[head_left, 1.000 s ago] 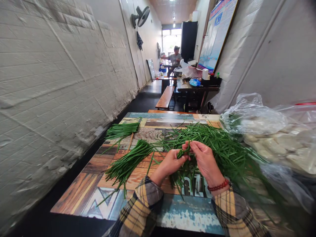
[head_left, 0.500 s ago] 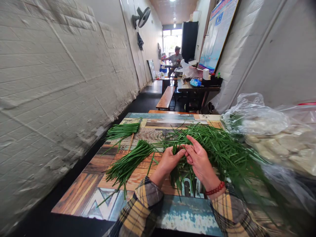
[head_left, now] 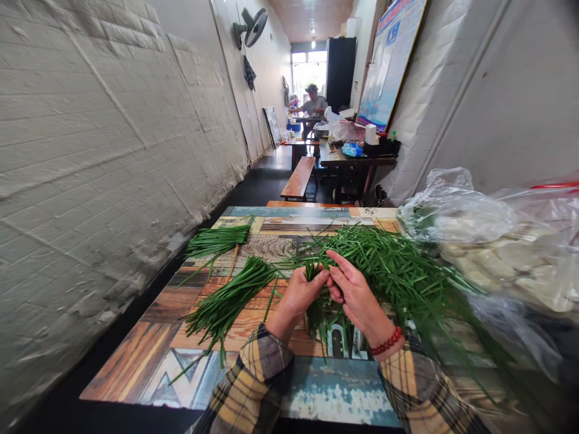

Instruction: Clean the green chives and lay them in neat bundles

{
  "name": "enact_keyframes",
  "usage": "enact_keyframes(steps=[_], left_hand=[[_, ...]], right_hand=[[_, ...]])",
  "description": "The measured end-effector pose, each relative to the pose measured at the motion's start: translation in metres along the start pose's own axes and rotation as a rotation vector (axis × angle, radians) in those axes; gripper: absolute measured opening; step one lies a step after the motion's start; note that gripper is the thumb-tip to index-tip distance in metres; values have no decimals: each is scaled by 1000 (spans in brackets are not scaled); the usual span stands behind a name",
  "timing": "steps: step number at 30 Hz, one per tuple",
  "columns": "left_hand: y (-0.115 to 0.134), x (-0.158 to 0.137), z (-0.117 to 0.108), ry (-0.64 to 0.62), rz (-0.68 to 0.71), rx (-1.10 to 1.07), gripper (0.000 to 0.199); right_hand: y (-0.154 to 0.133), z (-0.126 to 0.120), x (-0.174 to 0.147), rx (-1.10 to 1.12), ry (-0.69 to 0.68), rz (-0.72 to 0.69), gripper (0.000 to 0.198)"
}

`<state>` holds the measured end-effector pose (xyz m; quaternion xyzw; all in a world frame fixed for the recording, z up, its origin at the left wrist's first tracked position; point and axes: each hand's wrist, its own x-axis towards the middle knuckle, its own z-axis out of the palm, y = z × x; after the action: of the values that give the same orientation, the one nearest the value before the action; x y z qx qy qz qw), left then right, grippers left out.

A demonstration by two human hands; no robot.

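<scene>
My left hand [head_left: 295, 296] is closed around a small bunch of garlic chives [head_left: 316, 322], whose green blades hang below the fingers. Touching the top of that bunch, my right hand [head_left: 355, 294] pinches with thumb and curled fingers while its index finger points outward. What lies exactly in the pinch is partly hidden, but it appears to be chive ends. Behind and to the right of the hands spreads a loose pile of chives [head_left: 402, 268]. On the left lie two neat bundles, a nearer chive bundle [head_left: 230, 296] and a farther chive bundle [head_left: 217, 240].
The patterned wooden table [head_left: 158, 331] carries clear plastic bags [head_left: 461, 211] with pale contents at the right. A thin stick [head_left: 233, 262] lies by the far bundle. Beyond stand a bench [head_left: 298, 178], a cluttered table [head_left: 357, 161] and a seated person [head_left: 313, 105].
The whole view has shifted a little, so things sit slightly farther left. Both hands keep nearly the same hold on the chives.
</scene>
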<state>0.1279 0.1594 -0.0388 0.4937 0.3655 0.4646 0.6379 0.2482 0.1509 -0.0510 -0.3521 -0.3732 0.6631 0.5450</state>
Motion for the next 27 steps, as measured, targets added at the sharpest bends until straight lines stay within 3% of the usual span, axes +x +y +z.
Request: enact_keyframes(steps=[8, 13, 19, 22, 27], left_hand=[[-8, 5, -11, 101, 16, -32, 33], [10, 3, -25, 248, 174, -190, 26], [22, -1, -37, 367, 326, -267, 20], [22, -1, -39, 437, 364, -309, 18], [26, 0, -41, 547, 417, -418, 16]], right_hand=[[3, -1, -1, -75, -71, 24, 59], [12, -2, 3, -303, -206, 19, 55], [18, -6, 5, -723, -216, -190, 33], [12, -15, 7, -830, -124, -273, 28], [-2, -47, 13, -1059, 172, -395, 30]])
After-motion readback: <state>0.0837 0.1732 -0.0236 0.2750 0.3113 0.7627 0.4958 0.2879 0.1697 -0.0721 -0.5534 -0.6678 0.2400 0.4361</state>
